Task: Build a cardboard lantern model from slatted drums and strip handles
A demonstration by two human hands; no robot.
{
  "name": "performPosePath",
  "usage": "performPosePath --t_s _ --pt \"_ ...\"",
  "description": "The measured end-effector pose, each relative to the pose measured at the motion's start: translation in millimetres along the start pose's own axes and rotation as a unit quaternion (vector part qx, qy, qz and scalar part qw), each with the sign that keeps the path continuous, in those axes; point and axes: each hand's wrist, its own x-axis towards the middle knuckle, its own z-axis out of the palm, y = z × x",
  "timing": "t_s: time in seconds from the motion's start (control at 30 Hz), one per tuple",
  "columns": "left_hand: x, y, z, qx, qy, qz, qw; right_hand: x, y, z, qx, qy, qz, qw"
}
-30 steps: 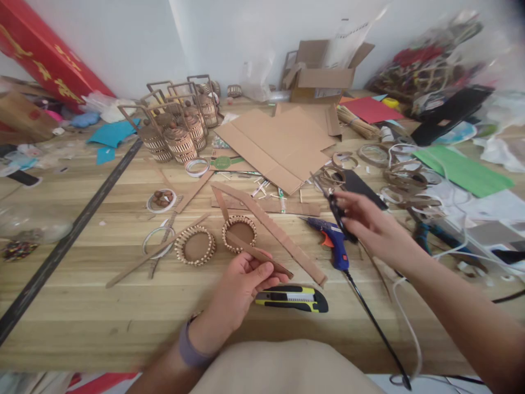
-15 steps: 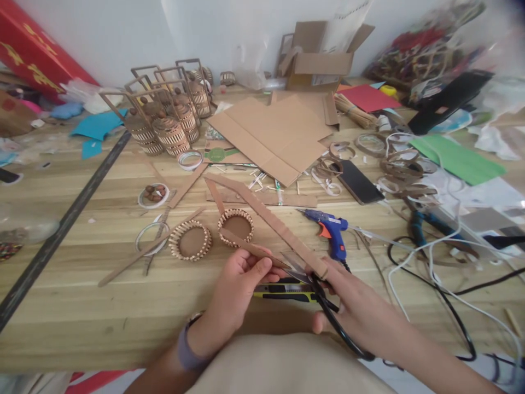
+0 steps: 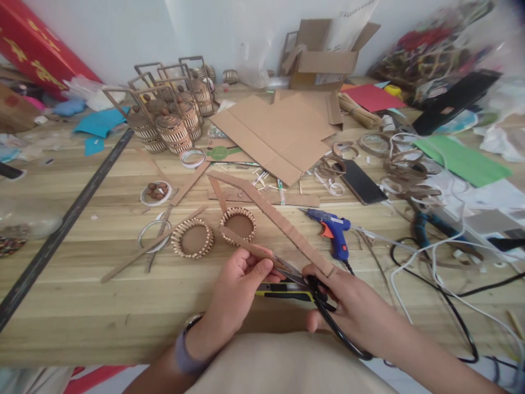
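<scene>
My left hand [image 3: 240,287] pinches a narrow brown cardboard strip [image 3: 248,247] between thumb and fingers, just above the wooden table's front edge. My right hand [image 3: 348,306] grips black-handled scissors [image 3: 305,280], whose blades meet the strip's near end next to my left thumb. A yellow and black utility knife [image 3: 285,291] lies on the table under both hands. Two small round slatted baskets [image 3: 192,238] sit just beyond my left hand, and a long bent cardboard strip [image 3: 279,221] runs past them.
A blue glue gun [image 3: 334,232] with its black cord lies right of the hands. Flat cardboard sheets [image 3: 279,134], a black phone [image 3: 361,181], cardboard rings [image 3: 404,169], finished slatted lanterns [image 3: 172,123] and an open box [image 3: 320,60] crowd the far table. Cables trail at right.
My right hand picked the scissors up from near the phone and brought them to the strip held by my left hand. The blades now close in on the strip's end.
</scene>
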Motion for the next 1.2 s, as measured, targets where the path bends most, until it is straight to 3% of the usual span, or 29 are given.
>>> performPosePath --t_s 0.6,0.93,1.2 --pt "-5 -4 -2.7 0.003 -0.012 -0.028 1.000 -6 6 8 -0.061 0.038 -0.059 0.996" --pt "-7 -4 -0.8 -0.011 -0.033 -0.044 0.998 -6 8 10 -0.136 0.046 -0.045 0.989" --pt "-11 -8 -1.3 -0.004 -0.045 -0.038 0.998 -3 -3 6 -0.136 0.010 -0.036 0.990"
